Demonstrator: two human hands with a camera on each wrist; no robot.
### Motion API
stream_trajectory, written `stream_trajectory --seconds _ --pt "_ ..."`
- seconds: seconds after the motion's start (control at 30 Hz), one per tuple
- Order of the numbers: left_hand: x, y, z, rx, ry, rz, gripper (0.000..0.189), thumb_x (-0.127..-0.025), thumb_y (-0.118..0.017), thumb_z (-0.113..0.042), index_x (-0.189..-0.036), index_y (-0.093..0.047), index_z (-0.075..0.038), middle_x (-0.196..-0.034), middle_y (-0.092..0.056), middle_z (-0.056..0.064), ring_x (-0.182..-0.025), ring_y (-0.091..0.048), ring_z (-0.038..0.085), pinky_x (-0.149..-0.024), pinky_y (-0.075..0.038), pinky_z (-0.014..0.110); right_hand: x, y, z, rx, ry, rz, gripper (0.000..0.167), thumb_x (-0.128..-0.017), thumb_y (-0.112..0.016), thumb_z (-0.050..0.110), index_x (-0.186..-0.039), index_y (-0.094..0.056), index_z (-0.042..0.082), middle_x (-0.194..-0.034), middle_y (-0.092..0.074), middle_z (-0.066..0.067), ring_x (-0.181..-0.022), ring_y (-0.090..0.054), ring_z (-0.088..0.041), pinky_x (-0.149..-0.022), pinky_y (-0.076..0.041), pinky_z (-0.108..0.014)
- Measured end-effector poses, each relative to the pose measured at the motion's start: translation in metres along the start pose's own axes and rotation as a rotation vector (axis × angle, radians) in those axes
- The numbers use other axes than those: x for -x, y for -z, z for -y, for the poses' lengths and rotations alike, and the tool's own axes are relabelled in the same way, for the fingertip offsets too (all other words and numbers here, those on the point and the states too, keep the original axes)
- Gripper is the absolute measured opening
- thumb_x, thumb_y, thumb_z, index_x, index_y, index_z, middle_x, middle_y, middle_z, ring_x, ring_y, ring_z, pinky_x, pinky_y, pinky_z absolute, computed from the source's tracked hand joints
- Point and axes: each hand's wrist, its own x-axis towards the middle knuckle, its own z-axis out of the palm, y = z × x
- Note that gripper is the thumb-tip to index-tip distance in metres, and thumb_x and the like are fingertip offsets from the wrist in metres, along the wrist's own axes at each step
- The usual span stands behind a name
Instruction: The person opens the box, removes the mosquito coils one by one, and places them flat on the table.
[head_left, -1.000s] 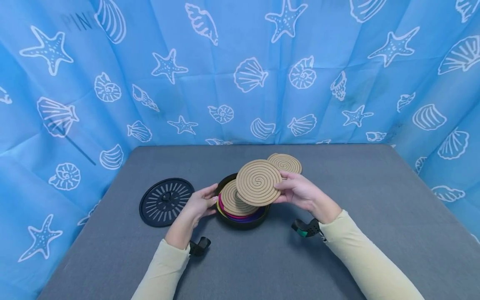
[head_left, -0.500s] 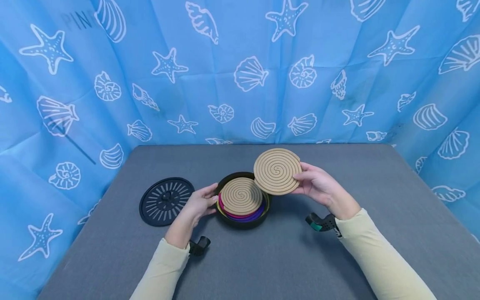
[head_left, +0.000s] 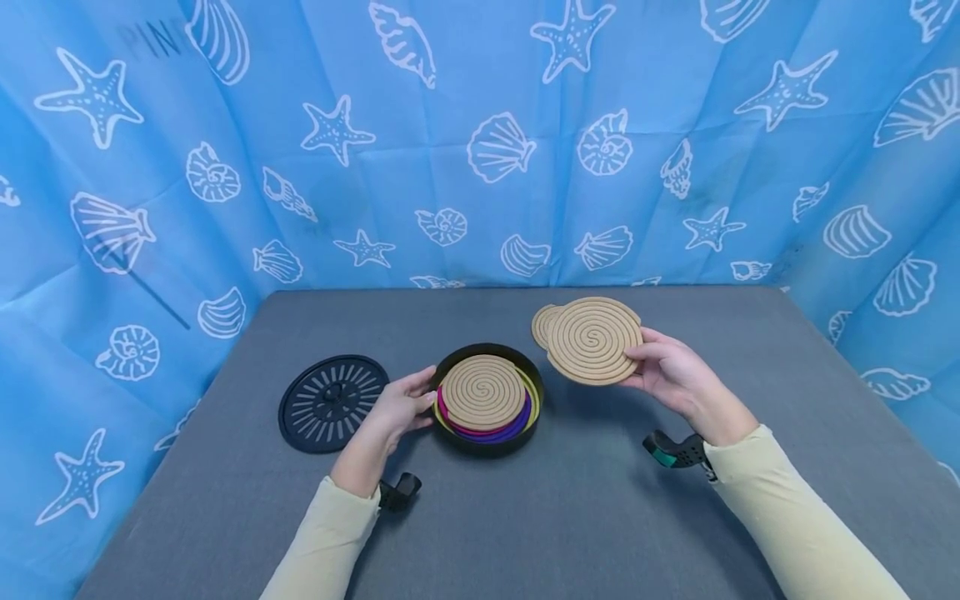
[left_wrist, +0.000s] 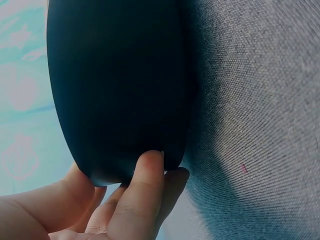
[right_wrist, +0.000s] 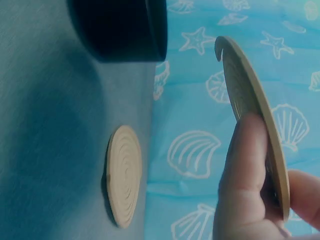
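Observation:
My right hand pinches a tan mosquito coil by its right edge, thumb on the near face and fingers behind. The coil is raised above the table and tilted toward the head camera. Partly hidden behind it, another tan coil lies on the table; the right wrist view shows this coil flat and apart from the held one. With thumb and fingers, my left hand holds the left rim of a round black tin. A tan coil lies in the tin over red, purple and yellow pieces.
A black slotted lid with a central knob lies left of the tin. A blue curtain with shell and starfish prints hangs behind the grey table. Each wrist wears a black camera mount.
My right hand has carried its coil from over the tin to the right, in front of the coil on the table, uncovering the tin's contents. My left hand has stayed at the rim.

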Motion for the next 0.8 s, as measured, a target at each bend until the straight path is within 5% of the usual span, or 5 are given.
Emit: stream_trajectory --seconds 0.37,0.43,0.53,0.63,0.8 --pt "0.002 0.0 -0.001 -0.036 -0.003 -0.022 0.049 -0.101 -0.047 -0.003 -0.149 -0.039 -0.011 -0.15 -0.038 0.018 -0.131 -0.046 0.032 -0.093 -0.051 0.041 0.0 0.019 -0.004 -0.066 0.004 -0.101 0.073 -0.101 -0.034 -0.005 -0.154 0.013 0.013 -0.097 -0.07 0.002 -0.092 -0.068 -0.013 -0.077 -0.057 -0.034" --pt "0.001 -0.001 -0.001 -0.032 0.005 -0.024 0.049 -0.101 -0.047 -0.004 -0.149 -0.04 -0.012 -0.15 -0.039 0.017 -0.131 -0.046 0.032 -0.093 -0.051 0.041 0.001 0.024 -0.003 -0.092 0.002 -0.121 0.074 -0.101 -0.035 -0.005 -0.154 0.013 0.015 -0.108 -0.069 -0.003 -0.092 -0.068 -0.013 -0.077 -0.057 -0.034" --pt "0.0 -0.001 0.0 -0.027 0.005 -0.015 0.049 -0.101 -0.047 -0.004 -0.149 -0.04 -0.012 -0.15 -0.038 0.017 -0.131 -0.045 0.032 -0.093 -0.051 0.041 0.002 0.03 0.0 -0.105 -0.005 -0.155 0.073 -0.102 -0.033 -0.003 -0.154 0.014 0.018 -0.148 -0.041 -0.016 -0.092 -0.067 -0.011 -0.078 -0.056 -0.032" --pt "0.0 0.0 0.0 -0.023 0.008 -0.002 0.049 -0.101 -0.047 -0.004 -0.149 -0.039 -0.011 -0.151 -0.037 0.018 -0.132 -0.044 0.033 -0.094 -0.051 0.042 0.002 0.034 0.002 -0.111 -0.008 -0.187 0.072 -0.103 -0.031 -0.001 -0.154 0.015 0.02 -0.16 0.008 -0.011 -0.091 -0.067 -0.01 -0.077 -0.056 -0.031" --pt "-0.001 0.002 -0.001 -0.023 0.014 0.002 0.05 -0.101 -0.048 -0.004 -0.149 -0.039 -0.011 -0.151 -0.037 0.018 -0.133 -0.043 0.032 -0.095 -0.05 0.042 0.0 0.04 0.004 -0.147 0.0 -0.235 0.071 -0.103 -0.029 -0.001 -0.154 0.014 0.022 -0.161 0.01 -0.009 -0.087 -0.067 -0.01 -0.075 -0.057 -0.032"
